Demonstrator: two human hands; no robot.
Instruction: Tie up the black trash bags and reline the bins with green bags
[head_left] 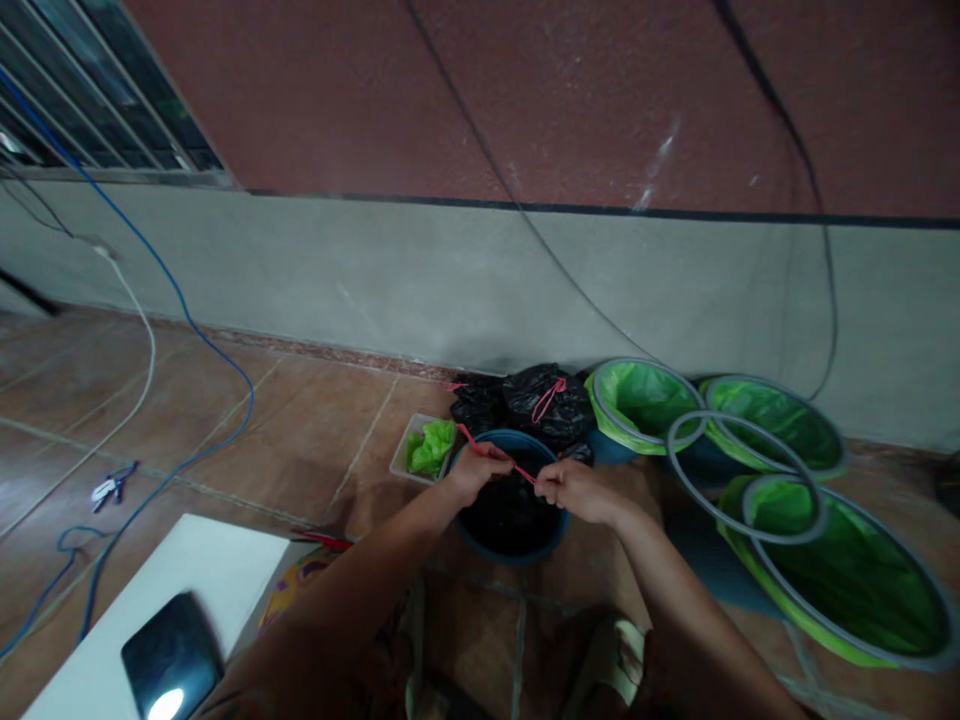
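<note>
A pink-red drawstring (523,474) is stretched between my two hands above a blue bin (516,557). My left hand (480,471) pinches one side of it, and a loose end sticks up past the knuckles. On the other side, my right hand (574,488) grips the string with its fingers closed. Dark black plastic (510,515) fills the inside of the bin below; its details are hard to make out. Behind the bin, black garbage bags (551,395) lie against the wall, one with a pink-red tie on top.
Left of the bin is a clear container (401,460) holding a green plastic bag (431,447). Several bins with green liners (645,395) stand at right, a loose grey ring (679,475) across them. A white box (225,550) carries a dark device (172,645). A blue cable (217,350) crosses the floor.
</note>
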